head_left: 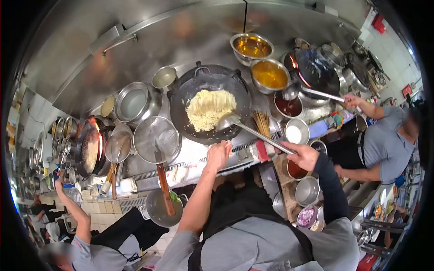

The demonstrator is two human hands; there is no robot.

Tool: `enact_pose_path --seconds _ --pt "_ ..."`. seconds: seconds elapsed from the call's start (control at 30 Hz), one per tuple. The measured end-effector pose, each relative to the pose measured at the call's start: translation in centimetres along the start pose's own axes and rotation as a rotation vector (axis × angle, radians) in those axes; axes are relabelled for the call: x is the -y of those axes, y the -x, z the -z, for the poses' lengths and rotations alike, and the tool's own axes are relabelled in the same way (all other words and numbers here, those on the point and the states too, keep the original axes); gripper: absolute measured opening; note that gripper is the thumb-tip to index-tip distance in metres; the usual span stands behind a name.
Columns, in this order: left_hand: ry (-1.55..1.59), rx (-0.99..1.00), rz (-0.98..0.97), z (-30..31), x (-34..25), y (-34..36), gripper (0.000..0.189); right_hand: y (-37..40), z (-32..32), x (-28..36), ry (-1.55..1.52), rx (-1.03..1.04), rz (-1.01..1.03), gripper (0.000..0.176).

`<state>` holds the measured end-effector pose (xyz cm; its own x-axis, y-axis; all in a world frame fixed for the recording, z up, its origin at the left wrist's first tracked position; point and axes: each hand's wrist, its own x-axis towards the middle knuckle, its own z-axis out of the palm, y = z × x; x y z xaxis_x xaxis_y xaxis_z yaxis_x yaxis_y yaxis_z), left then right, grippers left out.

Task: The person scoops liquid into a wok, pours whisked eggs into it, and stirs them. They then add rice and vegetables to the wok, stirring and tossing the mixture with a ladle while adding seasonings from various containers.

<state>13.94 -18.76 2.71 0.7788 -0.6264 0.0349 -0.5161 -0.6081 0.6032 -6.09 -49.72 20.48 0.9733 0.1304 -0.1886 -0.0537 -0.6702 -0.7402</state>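
Fried rice (210, 108) lies in a large black wok (181, 119), its upper part smeared by motion. My left hand (219, 155) is closed at the wok's near rim; its fingers cover the part they grip. Wrapped round the handle of a long metal ladle (264, 137), my right hand (302, 156) is to the right of the wok. The ladle's bowl (228, 121) touches the rice's right front edge. Close by the ladle stands a bamboo brush (262, 123). A wire strainer (157, 139) with a wooden handle is left of my left hand.
Bowls of yellow oil (270, 74) and dark red sauce (289, 106) stand right of the wok. Steel pots (135, 101) are at left. Flames show at the left wok (90, 149) and the right wok (316, 67). A co-worker (384, 144) holds a ladle at right; another person (101, 244) is at left.
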Motion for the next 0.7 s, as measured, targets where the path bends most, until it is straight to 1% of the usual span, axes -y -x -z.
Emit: enact_pose_path --seconds 0.03,0.07,0.1,0.17,0.27,0.3,0.33,0.37,0.4,0.43,0.47,0.5,0.57,0.6,0.67,0.7 --pt "-0.006 0.014 -0.003 -0.4 0.8 -1.3 0.036 -0.3 1.5 1.5 -0.017 0.055 -0.155 0.058" --pt "-0.011 0.015 -0.009 -0.9 1.4 -2.1 0.037 -1.8 1.2 1.4 0.157 0.021 -0.180 0.057" --pt "-0.018 0.013 -0.015 -1.2 1.8 -3.0 0.037 -4.1 0.3 -0.2 0.330 -0.016 -0.202 0.056" --pt "-0.029 0.024 -0.014 -1.6 2.4 -3.9 0.038 -11.6 -5.2 -5.5 0.572 -0.081 -0.220 0.063" --pt "-0.039 0.032 0.014 -1.9 2.2 -4.4 0.039 -21.9 -13.6 -9.1 0.329 -0.242 -0.304 0.066" --pt "-0.045 0.026 0.026 -1.9 1.9 -4.3 0.039 -23.1 -15.2 -7.6 0.245 -0.259 -0.313 0.066" --pt "-0.053 0.023 0.038 -1.9 1.8 -3.9 0.039 -23.6 -17.7 -8.2 0.149 -0.302 -0.249 0.065" --pt "-0.054 0.029 0.039 -1.7 1.8 -4.1 0.039 -23.1 -19.0 -8.2 0.142 -0.240 -0.234 0.064" --pt "-0.054 0.038 0.040 -1.7 1.8 -4.2 0.039 -21.2 -18.2 -7.2 0.166 -0.149 -0.216 0.064" --pt "-0.051 0.045 0.044 -1.9 1.9 -4.2 0.039 -18.5 -15.9 -5.7 0.193 -0.054 -0.198 0.064" --pt "-0.064 0.000 -0.003 -2.5 2.5 -4.3 0.039 -16.8 -13.6 -6.1 0.345 0.013 -0.165 0.066" --pt "-0.077 0.011 0.012 -2.4 2.5 -4.0 0.039 -15.1 -11.7 -6.5 0.490 0.084 -0.136 0.067" --pt "-0.095 0.024 0.034 -2.3 2.2 -4.4 0.039 -14.2 -6.8 -5.2 0.602 0.050 -0.206 0.064" --pt "-0.078 0.023 0.021 -2.5 2.3 -4.5 0.040 -16.9 -7.4 -8.2 0.574 -0.013 -0.181 0.062" --pt "-0.077 0.040 0.028 -2.4 1.9 -4.7 0.040 -20.9 -8.5 -7.3 0.358 -0.179 -0.276 0.057" --pt "-0.080 0.052 0.035 -2.2 2.0 -4.6 0.040 -23.0 -11.0 -8.0 0.327 -0.211 -0.271 0.059"
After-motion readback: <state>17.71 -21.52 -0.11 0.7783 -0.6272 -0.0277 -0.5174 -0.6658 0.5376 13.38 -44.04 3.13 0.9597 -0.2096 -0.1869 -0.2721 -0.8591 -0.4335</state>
